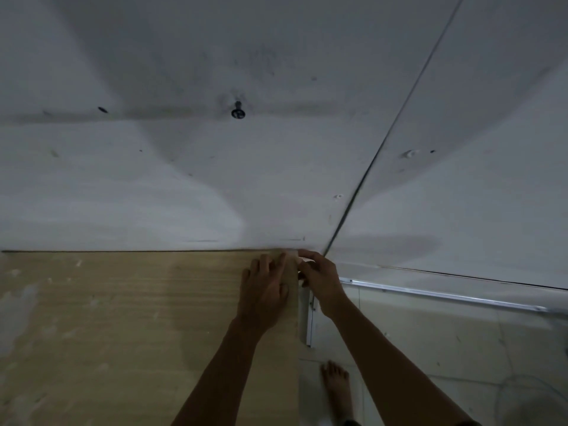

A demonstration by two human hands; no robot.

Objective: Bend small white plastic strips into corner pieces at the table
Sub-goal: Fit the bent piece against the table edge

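A light wooden table top (pixel 123 318) fills the lower left, its far edge against a white wall. At the table's far right corner, my left hand (pixel 266 287) lies on the wood with fingers extended, pressing down near the corner. My right hand (pixel 319 278) reaches round the corner from the right, its fingers curled around a small white plastic strip (pixel 304 260) that shows only as a pale sliver between the fingers. Most of the strip is hidden by both hands.
A white wall (pixel 215 149) with a dark screw (pixel 238 111) rises behind the table. A wall corner seam (pixel 384 142) runs diagonally to the right. A metal rail (pixel 445 295) lies low on the right. A bare foot (pixel 336 385) stands on the tiled floor beside the table.
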